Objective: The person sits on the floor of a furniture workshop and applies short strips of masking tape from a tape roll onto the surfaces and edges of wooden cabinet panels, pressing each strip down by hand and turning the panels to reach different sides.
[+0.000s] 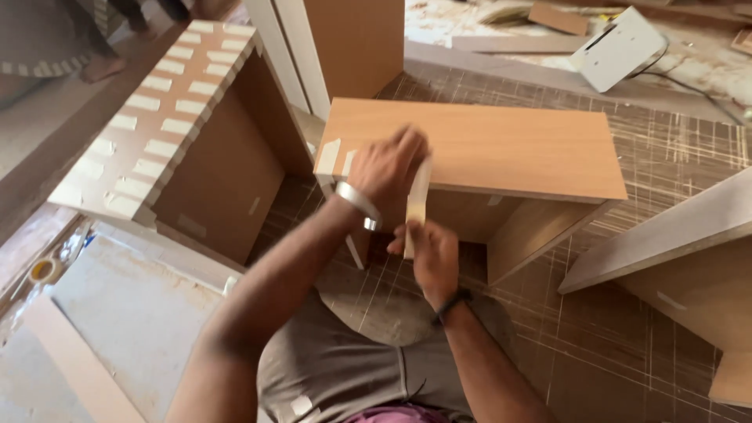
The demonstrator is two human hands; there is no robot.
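The left hand (pixel 388 168) lay pressed on the front top edge of the wooden box (pixel 501 145), fingers curled down over a strip of pale masking tape (pixel 419 196); a metal bangle (pixel 356 202) sat on that wrist. The right hand (pixel 435 258) was just below it, fingers pinched together on the lower end of the same strip, a dark band (pixel 453 301) at its wrist; so the tape ran upright between the two grips, its top under the left fingers and its tail in the right pinch, hanging in front of the box's open face.

As a judgement, the tape could crease or stick crooked if the right pinch pulled off line from the left fingers; it could also lift off the laminate edge if the left fingers eased before the lower end was laid down; dust on the scored floor (pixel 627 313) below the grip might foul the sticky side if the tail dropped.

Just left of the left hand, two short pieces of tape (pixel 329 157) already sat on the box top; well to the left of both hands stood a second cabinet (pixel 211 172) whose edge carried rows of tape pieces; to the right of the grip lay a slanted board (pixel 666 235); far above it, a white plate-like part (pixel 619 47) rested on the floor.
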